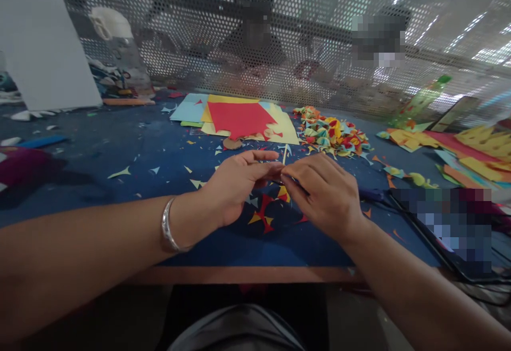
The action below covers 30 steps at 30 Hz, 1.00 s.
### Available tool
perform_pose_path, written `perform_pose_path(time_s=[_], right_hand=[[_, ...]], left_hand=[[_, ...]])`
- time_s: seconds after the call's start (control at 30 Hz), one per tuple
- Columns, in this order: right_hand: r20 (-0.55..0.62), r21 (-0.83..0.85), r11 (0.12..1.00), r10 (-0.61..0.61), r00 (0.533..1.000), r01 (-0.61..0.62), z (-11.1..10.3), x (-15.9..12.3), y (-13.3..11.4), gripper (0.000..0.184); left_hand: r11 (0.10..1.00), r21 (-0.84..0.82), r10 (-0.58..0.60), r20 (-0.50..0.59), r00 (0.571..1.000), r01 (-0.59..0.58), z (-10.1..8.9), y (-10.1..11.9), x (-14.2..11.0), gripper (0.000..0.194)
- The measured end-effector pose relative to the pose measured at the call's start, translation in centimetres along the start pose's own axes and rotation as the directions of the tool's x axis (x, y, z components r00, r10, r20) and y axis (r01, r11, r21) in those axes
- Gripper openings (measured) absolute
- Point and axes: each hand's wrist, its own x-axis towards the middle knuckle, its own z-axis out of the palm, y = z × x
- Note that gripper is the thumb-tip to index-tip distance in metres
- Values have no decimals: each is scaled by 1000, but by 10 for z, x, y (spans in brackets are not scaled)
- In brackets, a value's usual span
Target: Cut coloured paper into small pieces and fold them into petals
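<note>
My left hand (243, 181), with a silver bangle at its wrist, has thumb and fingers drawn together just above the table. My right hand (325, 191) pinches at the same spot, its fingertips meeting the left ones. Whatever sits between the fingertips is too small and covered to make out. A thin pale strip (285, 154) shows just beyond them; I cannot tell if it is held. Below lie red paper scraps (263, 212) and a yellow paper piece (283, 193). Farther off, a red paper sheet (239, 117) with a cut-out edge tops several coloured sheets.
A pile of small folded paper pieces (335, 133) stands behind my right hand. A phone (447, 234) with cables lies at right, near more coloured paper (475, 154). A bottle (128, 56) and a white board (51, 53) stand at left. Perforated metal mesh (191, 26) closes the back.
</note>
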Motion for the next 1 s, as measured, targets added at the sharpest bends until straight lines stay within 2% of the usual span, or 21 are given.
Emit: perform_pose_path(time_s=[0.17, 0.3, 0.47, 0.6, 0.8, 1.0], right_hand=[[26, 48, 998, 42, 999, -43, -1, -1, 0, 11], [9, 85, 995, 54, 998, -55, -1, -1, -1, 9], [10, 178, 980, 87, 996, -88, -1, -1, -3, 9], [43, 259, 950, 172, 984, -177, 0, -1, -3, 8], [116, 328, 862, 370, 922, -387, 2, -3, 2, 4], [233, 439, 736, 461, 856, -516, 5, -2, 5, 4]], left_hand=[[998, -24, -60, -8, 998, 59, 0, 2, 0, 17], [995, -59, -81, 26, 996, 82, -1, 0, 2, 11], [993, -94, -63, 57, 996, 68, -2, -1, 4, 11], [1000, -3, -20, 64, 998, 20, -5, 0, 8, 13], [987, 159, -16, 103, 995, -1, -8, 1, 11, 8], [973, 228, -6, 191, 982, -39, -11, -2, 10, 9]])
